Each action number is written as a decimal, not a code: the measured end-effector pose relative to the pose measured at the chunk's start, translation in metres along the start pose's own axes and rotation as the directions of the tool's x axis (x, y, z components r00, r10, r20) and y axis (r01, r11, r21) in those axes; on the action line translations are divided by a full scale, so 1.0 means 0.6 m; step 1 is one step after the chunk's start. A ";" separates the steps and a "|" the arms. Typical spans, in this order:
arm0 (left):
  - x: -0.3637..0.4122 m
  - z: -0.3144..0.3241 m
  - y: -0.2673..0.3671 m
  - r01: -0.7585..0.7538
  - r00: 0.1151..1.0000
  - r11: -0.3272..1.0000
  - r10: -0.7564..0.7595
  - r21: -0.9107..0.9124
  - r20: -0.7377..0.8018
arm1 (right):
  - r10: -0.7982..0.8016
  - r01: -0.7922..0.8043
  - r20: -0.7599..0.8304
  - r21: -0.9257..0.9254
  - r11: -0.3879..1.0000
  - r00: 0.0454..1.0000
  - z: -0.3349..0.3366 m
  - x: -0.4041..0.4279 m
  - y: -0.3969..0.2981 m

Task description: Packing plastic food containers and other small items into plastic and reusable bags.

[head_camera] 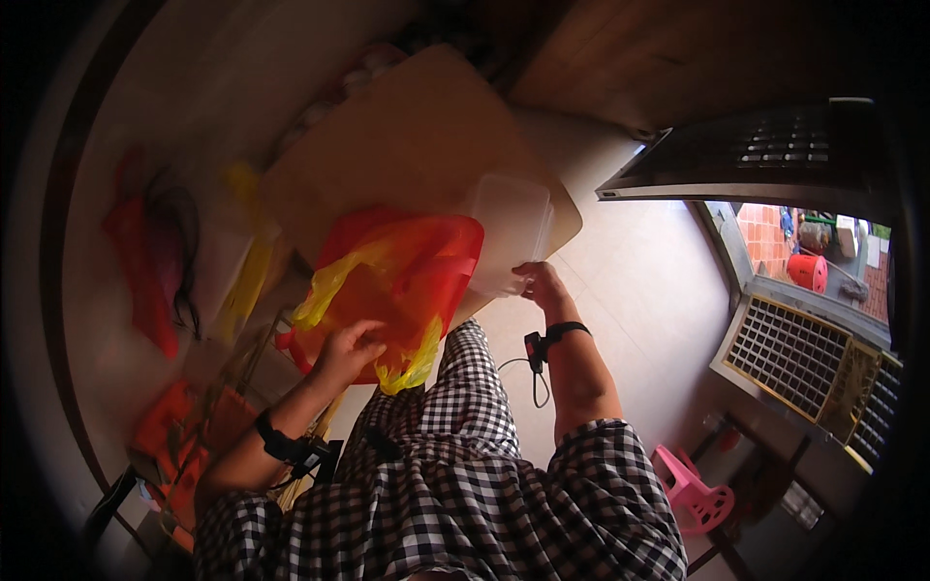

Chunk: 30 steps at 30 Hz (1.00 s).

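Note:
A red plastic bag point(456, 240) lies at the near part of the tabletop point(421, 131) and hangs over its edge. Crumpled yellow plastic bag film point(327, 290) is spread over the red one. My left hand point(349, 352) is in front of these bags, thumb and fingers apart, with nothing visible between them. Whether it touches the film is unclear. With my right hand point(541, 285) I grip the near end of a clear plastic container point(508, 225), which is tilted across the table's right corner. Its contents, if any, cannot be made out.
Blurred red point(149, 283) and yellow bags point(251, 283) hang at the left wall. Orange-red items point(174, 428) sit lower left. A dark door point(755, 156) stands ajar at right, beside a gridded metal panel point(788, 348). A pink plastic stool point(694, 494) is lower right.

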<state>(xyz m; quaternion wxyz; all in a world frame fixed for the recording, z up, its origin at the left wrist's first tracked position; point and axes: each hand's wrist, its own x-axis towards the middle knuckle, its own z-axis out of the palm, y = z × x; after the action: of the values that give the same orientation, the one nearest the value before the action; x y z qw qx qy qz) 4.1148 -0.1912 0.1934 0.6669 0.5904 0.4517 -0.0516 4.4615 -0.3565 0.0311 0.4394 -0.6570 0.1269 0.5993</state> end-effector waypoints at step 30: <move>-0.084 0.052 0.066 -0.476 0.777 0.631 0.628 0.612 -0.043 | -0.277 0.253 0.273 0.117 0.960 0.921 0.050 -0.493 -0.156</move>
<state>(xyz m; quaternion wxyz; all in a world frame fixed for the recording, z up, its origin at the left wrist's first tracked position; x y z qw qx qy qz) 4.1259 -0.2291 0.2528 0.3785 0.8731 0.2908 0.0999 4.4321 -0.3866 0.3398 0.5560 -0.5562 -0.0043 0.6176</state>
